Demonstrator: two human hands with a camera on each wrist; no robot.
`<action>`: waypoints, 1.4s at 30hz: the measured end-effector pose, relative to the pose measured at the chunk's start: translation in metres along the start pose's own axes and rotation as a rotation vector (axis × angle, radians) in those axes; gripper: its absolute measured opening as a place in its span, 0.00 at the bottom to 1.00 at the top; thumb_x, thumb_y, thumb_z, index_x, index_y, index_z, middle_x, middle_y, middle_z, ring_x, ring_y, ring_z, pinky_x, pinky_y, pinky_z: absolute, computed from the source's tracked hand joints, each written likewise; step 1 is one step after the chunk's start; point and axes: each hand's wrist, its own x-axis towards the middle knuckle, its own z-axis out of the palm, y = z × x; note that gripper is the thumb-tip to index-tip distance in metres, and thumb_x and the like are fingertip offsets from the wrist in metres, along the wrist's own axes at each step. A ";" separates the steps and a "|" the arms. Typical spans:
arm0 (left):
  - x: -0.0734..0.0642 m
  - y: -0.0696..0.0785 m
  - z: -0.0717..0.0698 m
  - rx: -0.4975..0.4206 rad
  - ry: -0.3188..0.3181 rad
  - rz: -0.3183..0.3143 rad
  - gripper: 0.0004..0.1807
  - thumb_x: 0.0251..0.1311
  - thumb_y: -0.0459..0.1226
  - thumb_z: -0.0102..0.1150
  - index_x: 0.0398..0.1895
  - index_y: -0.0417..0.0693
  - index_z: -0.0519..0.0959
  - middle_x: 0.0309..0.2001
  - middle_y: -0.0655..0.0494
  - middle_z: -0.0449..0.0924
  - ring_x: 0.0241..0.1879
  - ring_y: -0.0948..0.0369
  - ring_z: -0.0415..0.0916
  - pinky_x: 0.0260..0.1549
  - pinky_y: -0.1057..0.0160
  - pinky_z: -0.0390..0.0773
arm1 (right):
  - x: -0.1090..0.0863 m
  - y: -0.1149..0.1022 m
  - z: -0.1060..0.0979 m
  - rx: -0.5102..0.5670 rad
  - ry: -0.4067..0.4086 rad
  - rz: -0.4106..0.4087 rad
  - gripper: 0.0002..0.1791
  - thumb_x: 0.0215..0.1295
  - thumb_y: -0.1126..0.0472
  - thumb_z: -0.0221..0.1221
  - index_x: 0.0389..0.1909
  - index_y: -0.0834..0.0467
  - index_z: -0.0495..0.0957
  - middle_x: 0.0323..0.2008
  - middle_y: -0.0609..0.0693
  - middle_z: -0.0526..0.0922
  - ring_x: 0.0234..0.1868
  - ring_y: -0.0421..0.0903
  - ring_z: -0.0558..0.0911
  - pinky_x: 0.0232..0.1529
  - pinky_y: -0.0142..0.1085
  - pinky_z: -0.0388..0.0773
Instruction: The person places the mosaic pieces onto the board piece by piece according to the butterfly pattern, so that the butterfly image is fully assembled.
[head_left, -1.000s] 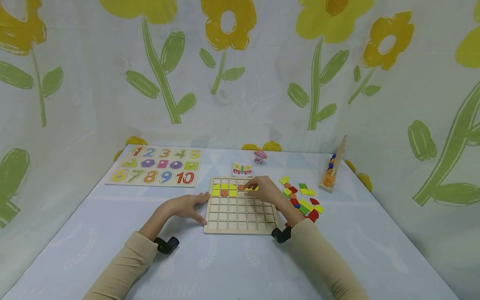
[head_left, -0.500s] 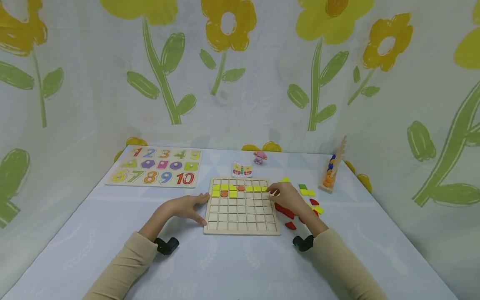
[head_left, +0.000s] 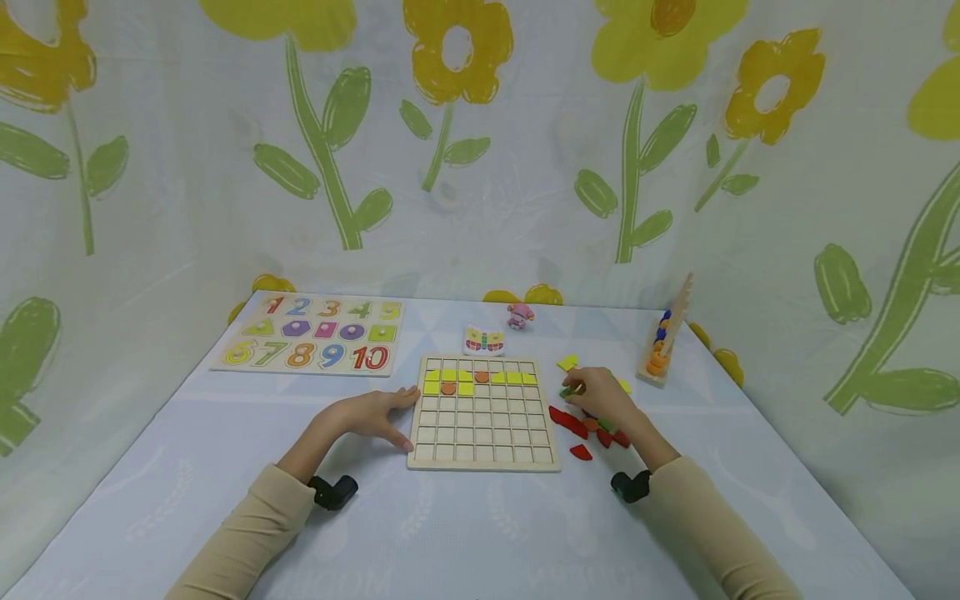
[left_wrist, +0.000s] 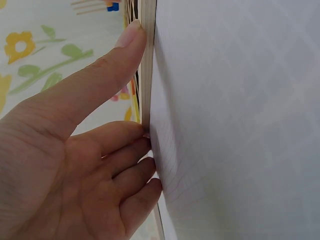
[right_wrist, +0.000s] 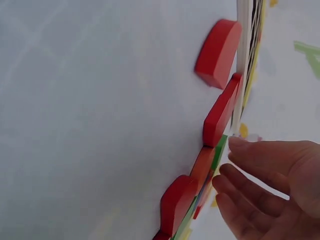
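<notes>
A wooden grid board (head_left: 483,454) lies flat on the table. Yellow pieces (head_left: 465,389) and orange pieces (head_left: 482,377) fill some cells in its two upper rows. My left hand (head_left: 372,414) touches the board's left edge, thumb and fingers spread apart. In the left wrist view, the thumb (left_wrist: 107,65) lies against that edge. Right of the board, my right hand (head_left: 606,396) is over the loose pieces, its fingertips close to a green piece (head_left: 566,392). The right wrist view shows a gap between thumb and fingers, and nothing visibly held. Red pieces (right_wrist: 218,52) lie nearby.
A butterfly picture card (head_left: 484,341) lies behind the board, with a small pink figurine (head_left: 520,314) beyond it. At the back left is a number puzzle board (head_left: 307,333). A wooden bead stand (head_left: 663,342) stands at the back right. Flowered cloth surrounds the table.
My right hand has moved right, from the board's second row to the loose pieces. More yellow pieces show at that row's right end. The left hand has stayed at the edge.
</notes>
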 end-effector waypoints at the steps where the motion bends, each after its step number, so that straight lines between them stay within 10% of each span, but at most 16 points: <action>1: 0.000 0.000 0.000 0.000 0.000 0.000 0.54 0.47 0.51 0.73 0.74 0.41 0.56 0.74 0.44 0.49 0.73 0.48 0.45 0.69 0.47 0.50 | 0.001 0.001 0.000 -0.006 -0.004 0.006 0.12 0.58 0.66 0.67 0.43 0.62 0.83 0.35 0.51 0.83 0.34 0.45 0.79 0.39 0.36 0.82; 42: 0.003 -0.003 0.001 0.005 -0.001 -0.003 0.55 0.46 0.53 0.73 0.74 0.43 0.55 0.75 0.44 0.49 0.74 0.49 0.45 0.69 0.47 0.49 | 0.000 0.002 0.001 0.060 -0.017 0.010 0.11 0.54 0.71 0.68 0.38 0.57 0.84 0.32 0.50 0.82 0.33 0.46 0.77 0.40 0.37 0.81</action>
